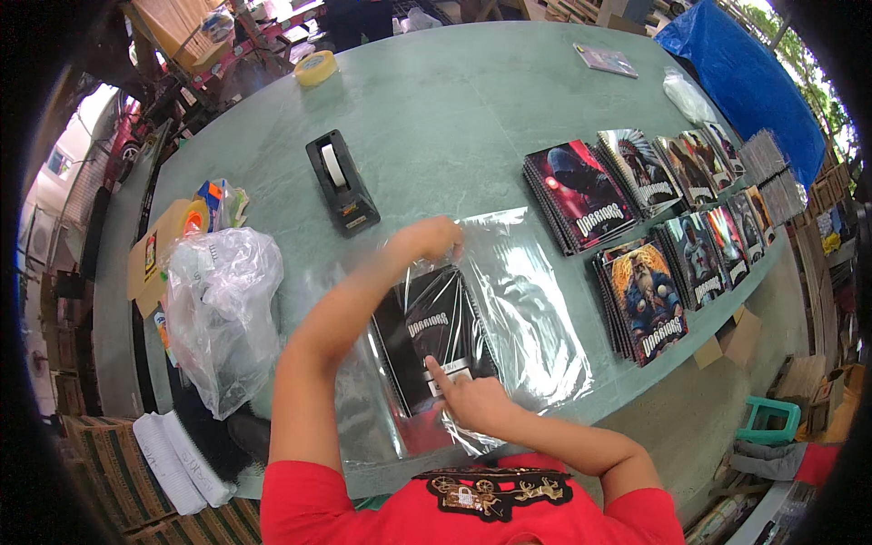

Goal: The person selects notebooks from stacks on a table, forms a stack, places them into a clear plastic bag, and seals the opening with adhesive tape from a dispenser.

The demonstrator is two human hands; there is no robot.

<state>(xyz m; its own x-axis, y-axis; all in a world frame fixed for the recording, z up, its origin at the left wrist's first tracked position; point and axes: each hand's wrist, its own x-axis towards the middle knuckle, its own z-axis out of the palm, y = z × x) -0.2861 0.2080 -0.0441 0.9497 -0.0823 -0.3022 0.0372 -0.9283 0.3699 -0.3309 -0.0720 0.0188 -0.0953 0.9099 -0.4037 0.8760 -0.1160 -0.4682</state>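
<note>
Under a clear plastic film in front of me lie black spiral notebooks with a dark cover, close to the near table edge. My left hand is closed at the film's far edge, just beyond the notebooks; its fingertips are partly hidden. On the cover, my right hand rests with its index finger stretched out over a pale label, the other fingers bent. Glare on the film hides part of the cover. A black tape dispenser with a white roll stands beyond my left arm.
At the right stand stacks of illustrated spiral notebooks in two rows. A crumpled clear plastic bag and an open cardboard box are at the left. A wide tape roll lies at the far edge. Cartons stand below left.
</note>
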